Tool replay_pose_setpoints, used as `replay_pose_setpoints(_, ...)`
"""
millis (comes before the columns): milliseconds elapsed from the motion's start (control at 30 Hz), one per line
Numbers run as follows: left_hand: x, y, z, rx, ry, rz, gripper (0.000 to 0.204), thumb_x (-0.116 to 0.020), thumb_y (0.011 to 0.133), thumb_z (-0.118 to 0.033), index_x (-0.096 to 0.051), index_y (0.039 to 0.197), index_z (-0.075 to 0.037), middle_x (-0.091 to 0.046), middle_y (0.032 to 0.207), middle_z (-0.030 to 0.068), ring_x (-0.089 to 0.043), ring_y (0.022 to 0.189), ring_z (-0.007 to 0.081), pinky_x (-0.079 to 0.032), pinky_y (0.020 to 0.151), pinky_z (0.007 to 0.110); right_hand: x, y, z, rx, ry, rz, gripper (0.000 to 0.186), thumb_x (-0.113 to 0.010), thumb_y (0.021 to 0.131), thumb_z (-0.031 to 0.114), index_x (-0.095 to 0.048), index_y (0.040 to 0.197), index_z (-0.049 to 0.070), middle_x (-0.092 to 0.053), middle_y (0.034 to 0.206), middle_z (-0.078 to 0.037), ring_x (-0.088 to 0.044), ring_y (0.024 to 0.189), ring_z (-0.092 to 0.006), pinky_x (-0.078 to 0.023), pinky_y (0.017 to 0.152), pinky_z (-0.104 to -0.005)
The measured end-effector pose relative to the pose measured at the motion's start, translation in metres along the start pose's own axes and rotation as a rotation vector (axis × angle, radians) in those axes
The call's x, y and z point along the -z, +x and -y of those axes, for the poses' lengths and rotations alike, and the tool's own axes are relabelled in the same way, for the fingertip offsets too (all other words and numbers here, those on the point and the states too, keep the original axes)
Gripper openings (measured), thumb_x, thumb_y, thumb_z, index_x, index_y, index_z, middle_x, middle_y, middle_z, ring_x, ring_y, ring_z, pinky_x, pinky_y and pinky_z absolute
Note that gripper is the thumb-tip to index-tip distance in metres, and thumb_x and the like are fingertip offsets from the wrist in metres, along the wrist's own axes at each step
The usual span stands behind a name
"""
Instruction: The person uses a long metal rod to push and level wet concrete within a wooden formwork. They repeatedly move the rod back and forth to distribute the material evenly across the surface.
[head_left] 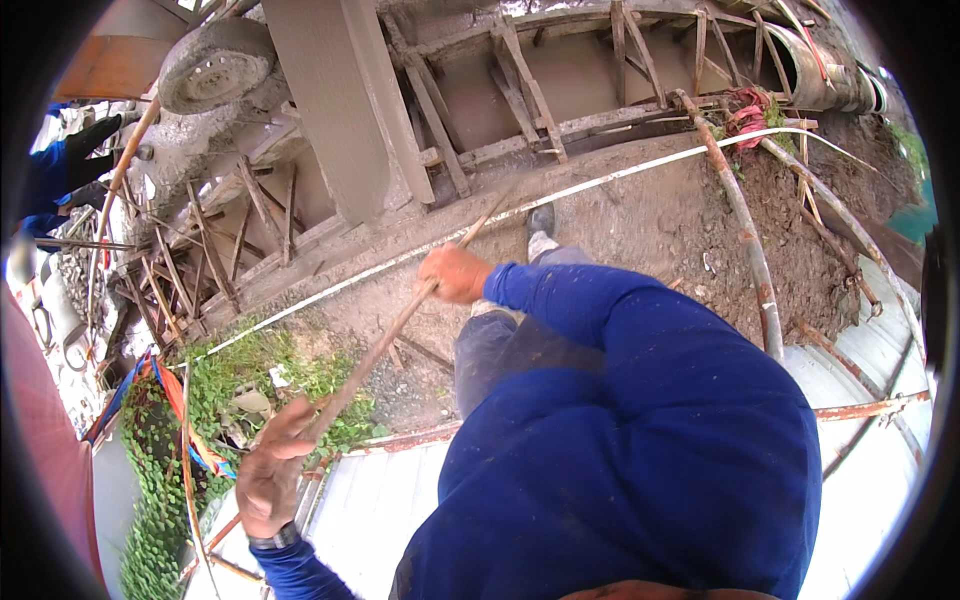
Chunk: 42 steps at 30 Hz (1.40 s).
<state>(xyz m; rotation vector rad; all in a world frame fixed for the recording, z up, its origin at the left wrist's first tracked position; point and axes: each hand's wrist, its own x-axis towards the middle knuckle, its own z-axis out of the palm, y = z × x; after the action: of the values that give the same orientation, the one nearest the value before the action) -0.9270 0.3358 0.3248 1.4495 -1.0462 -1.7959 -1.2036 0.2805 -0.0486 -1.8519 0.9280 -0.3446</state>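
Note:
A long wooden pole (375, 350) slants across in front of me, from the muddy edge of the trench down to my left. My right hand (458, 275) is closed around its middle. At the near end, my left hand (272, 475), with a watch at the wrist, loosely cups the pole between thumb and partly extended fingers. The pole's far end is blurred near the wet concrete, and whether a tool head is fixed there cannot be made out.
Timber formwork with braces (520, 90) lines a trench of muddy water. A white pipe (600, 180) and a rusty pipe (745, 240) cross the dirt. A wheel (217, 65) stands upper left, near another person's dark-clothed legs (85, 150). Pale metal sheets (370, 500) lie below.

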Motion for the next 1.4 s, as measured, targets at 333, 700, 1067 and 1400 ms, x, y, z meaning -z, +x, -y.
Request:
replay_pose_setpoints(333, -0.103, 0.148, 0.083, -0.488, 0.167, 0.066, 0.023, -0.073, 0.098, -0.028, -0.072, 0.099, -0.005, -0.064, 0.068, 0.0023, -0.064, 0.066, 0.0189, -0.053, 0.083, 0.046, 0.0, 0.023, -0.124, 0.061, 0.111, -0.034, 0.028, -0.065, 0.095, 0.031, -0.068, 0.084, 0.004, -0.068, 0.089, -0.02, -0.065, 0.095, -0.0434, -0.051, 0.084, -0.0532)
replay_pose_setpoints(700, -0.19, 0.281, 0.201, -0.405, 0.246, 0.004, 0.015, -0.058, 0.106, -0.014, -0.068, 0.102, -0.002, -0.057, 0.068, 0.0046, -0.061, 0.062, 0.0175, -0.055, 0.094, 0.051, 0.045, -0.012, -0.333, -0.064, -0.098, 0.259, 0.019, -0.064, 0.086, 0.021, -0.073, 0.091, 0.006, -0.072, 0.1, -0.021, -0.068, 0.102, -0.0427, -0.054, 0.09, -0.0541)
replay_pose_setpoints(1067, -0.128, 0.252, 0.084, -0.437, 0.239, -0.211, 0.027, -0.062, 0.106, -0.033, -0.074, 0.114, -0.01, -0.063, 0.067, 0.0036, -0.066, 0.064, 0.0215, -0.054, 0.086, 0.046, 0.076, 0.014, -0.206, -0.109, 0.042, 0.102, 0.02, -0.062, 0.093, 0.025, -0.072, 0.086, 0.01, -0.071, 0.091, -0.016, -0.067, 0.101, -0.0376, -0.05, 0.092, -0.0546)
replay_pose_setpoints(1400, -0.199, 0.281, 0.195, -0.408, 0.549, 0.018, 0.021, -0.058, 0.087, 0.006, -0.07, 0.102, -0.001, -0.072, 0.096, 0.0153, -0.071, 0.088, 0.0317, -0.055, 0.083, 0.046, 0.022, 0.007, -0.32, -0.001, -0.008, 0.238, 0.017, -0.064, 0.089, 0.021, -0.073, 0.093, 0.007, -0.072, 0.1, -0.02, -0.068, 0.106, -0.0382, -0.054, 0.096, -0.0524)
